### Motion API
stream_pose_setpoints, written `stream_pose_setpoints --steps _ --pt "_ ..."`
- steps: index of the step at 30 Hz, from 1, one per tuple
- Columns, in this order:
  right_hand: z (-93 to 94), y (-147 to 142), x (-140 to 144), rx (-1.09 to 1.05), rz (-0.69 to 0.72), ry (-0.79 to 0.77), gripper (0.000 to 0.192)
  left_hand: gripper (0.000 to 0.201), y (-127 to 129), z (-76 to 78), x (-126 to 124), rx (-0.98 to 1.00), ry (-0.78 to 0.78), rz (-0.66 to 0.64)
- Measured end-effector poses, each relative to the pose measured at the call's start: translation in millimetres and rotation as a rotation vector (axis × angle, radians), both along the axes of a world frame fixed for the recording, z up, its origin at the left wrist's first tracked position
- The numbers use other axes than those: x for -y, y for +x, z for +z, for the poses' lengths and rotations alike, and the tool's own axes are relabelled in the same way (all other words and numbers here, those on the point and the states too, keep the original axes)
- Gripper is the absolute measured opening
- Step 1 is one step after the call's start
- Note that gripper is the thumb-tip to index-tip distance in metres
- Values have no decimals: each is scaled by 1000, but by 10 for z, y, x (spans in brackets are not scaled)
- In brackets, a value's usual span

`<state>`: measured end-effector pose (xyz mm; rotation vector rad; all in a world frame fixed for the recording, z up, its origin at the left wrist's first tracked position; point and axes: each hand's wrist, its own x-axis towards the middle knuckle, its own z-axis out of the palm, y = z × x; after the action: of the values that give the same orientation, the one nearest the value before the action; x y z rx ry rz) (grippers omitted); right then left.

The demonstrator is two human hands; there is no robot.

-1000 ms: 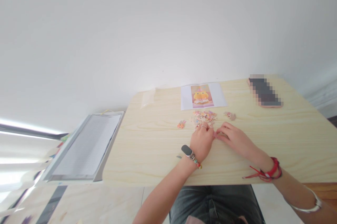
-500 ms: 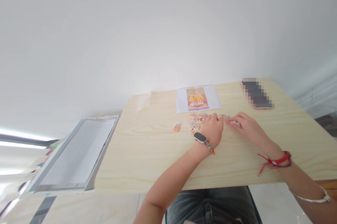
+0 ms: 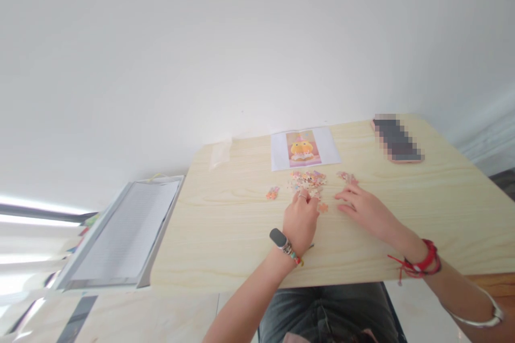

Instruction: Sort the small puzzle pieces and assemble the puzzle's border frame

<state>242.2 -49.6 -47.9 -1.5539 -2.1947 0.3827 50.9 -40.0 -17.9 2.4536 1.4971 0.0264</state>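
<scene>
the big pale wood table [image 3: 241, 235] fills the room in front of the person; beside it on the left lies a grey tray of papers [image 3: 124, 230]; at the far edge sits a white sheet with a picture [image 3: 304, 148] of a yellow creature on pink; near the right corner lies a phone [image 3: 396, 138], blurred out; a small clear bag [image 3: 220, 153] lies at the far left edge.

a moment ago both hands were up by the far side of the puzzle pile, close to the sheet; now they are pulled back toward the person, and the heap of puzzle pieces [image 3: 308, 179] shows again in the open; so it looks like a bit was taken from the heap and brought nearer to work on.

the left hand [image 3: 301, 220] lies knuckles up, its fingers bent together at the near edge of the heap; i cannot tell if they pinch a piece; one loose orange piece [image 3: 323, 207] lies just beside them; the right hand [image 3: 364, 209] rests flat with fingers spread a little, holding nothing, near a tiny clump of pieces [image 3: 347, 176]; another small clump [image 3: 272, 192] lies apart on the left.

no words can be read anywhere; the papers are too faint, and the watch band [image 3: 279, 239] shows no name.
</scene>
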Motion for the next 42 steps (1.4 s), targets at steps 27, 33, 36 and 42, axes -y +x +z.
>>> stream_pose_setpoints --steps 27,33,36,42 --pt "159 -683 -243 26 205 42 18 17 -434 90 -5 31 162 131" --pt "141 -1237 -552 150 309 86 21 17 -876 14 -190 -28 150 274" --pt "98 -1349 -600 242 316 91 21 16 -936 -53 -232 -57 124 296" --pt "95 -1040 -497 143 221 82 15 13 -925 -25 -165 -7 187 332"
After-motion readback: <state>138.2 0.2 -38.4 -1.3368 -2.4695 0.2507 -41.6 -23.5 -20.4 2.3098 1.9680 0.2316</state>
